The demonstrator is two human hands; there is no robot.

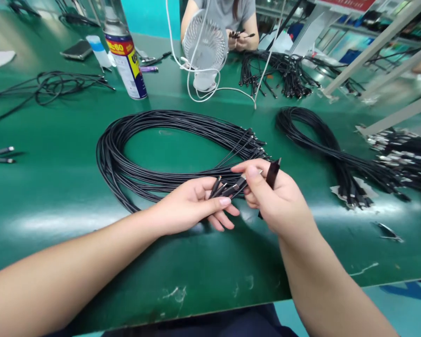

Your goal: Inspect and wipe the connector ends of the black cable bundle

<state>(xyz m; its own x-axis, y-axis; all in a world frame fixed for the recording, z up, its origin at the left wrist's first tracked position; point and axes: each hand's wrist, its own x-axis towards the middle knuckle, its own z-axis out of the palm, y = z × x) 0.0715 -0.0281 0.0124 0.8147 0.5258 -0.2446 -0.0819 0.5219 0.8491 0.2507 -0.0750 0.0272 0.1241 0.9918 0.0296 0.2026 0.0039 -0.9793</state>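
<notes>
My left hand (196, 203) lies palm up, its thumb closed over several black cable plugs (228, 189) with bright metal tips. Close on its right, my right hand (272, 189) pinches a cable plug (243, 180) between thumb and forefinger. A dark, flat tool (273, 172) with a narrow tip also runs through the right hand; its exact kind is unclear. Behind both hands lies a large looped bundle of black cables (143, 119), its plug ends gathered at the right. The fingers partly hide the held plugs.
A spray can (128, 65) and a white fan (206, 47) stand behind the cable loop. More cable bundles (315, 135) lie at right, near metal tweezers (388, 231). Across the green table (126, 290), another person (243, 28) holds cable ends.
</notes>
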